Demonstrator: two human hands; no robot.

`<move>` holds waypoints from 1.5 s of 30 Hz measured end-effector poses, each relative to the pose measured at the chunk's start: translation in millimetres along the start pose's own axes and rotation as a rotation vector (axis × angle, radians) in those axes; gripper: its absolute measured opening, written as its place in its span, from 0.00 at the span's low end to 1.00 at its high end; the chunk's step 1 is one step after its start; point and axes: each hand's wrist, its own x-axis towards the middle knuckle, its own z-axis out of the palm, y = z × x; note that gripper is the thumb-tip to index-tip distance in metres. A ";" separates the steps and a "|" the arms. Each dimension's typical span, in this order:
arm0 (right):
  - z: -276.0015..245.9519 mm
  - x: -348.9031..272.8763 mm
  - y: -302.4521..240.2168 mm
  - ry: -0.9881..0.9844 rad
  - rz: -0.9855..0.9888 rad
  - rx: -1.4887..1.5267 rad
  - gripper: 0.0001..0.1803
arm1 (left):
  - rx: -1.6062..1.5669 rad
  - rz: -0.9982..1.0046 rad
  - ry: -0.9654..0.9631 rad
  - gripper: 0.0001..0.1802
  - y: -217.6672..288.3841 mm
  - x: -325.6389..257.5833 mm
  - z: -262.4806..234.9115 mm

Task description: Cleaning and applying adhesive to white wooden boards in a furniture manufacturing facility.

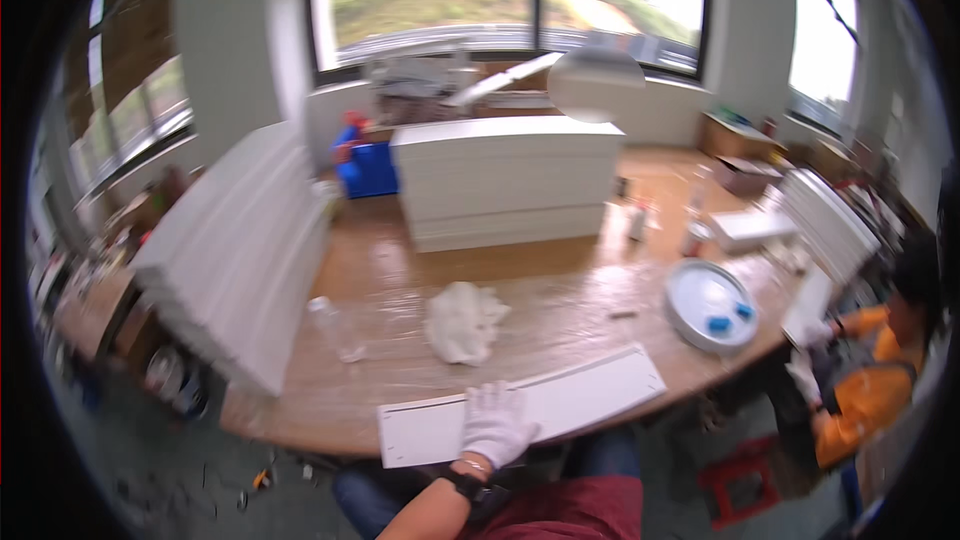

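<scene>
A long white board with small holes along its edges lies across the near edge of the table, in front of my lap. My left hand, in a white glove, rests palm down on its left half with the fingers stretched out. My right hand is out of sight. Just beyond the board sits a crumpled white cloth. A clear bottle is farther left, blurred. To the right is a round pale tray with blue pieces in it.
White board stacks stand at the left, in the middle and at the right. A blue bin is by the middle stack. At right, a person in orange with gloved hands sits near a red stool.
</scene>
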 end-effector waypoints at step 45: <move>437.0 -893.4 -312.1 -1.544 -0.173 0.166 0.21 | -0.220 -0.683 0.077 0.44 -84.8 -100.6 -58.6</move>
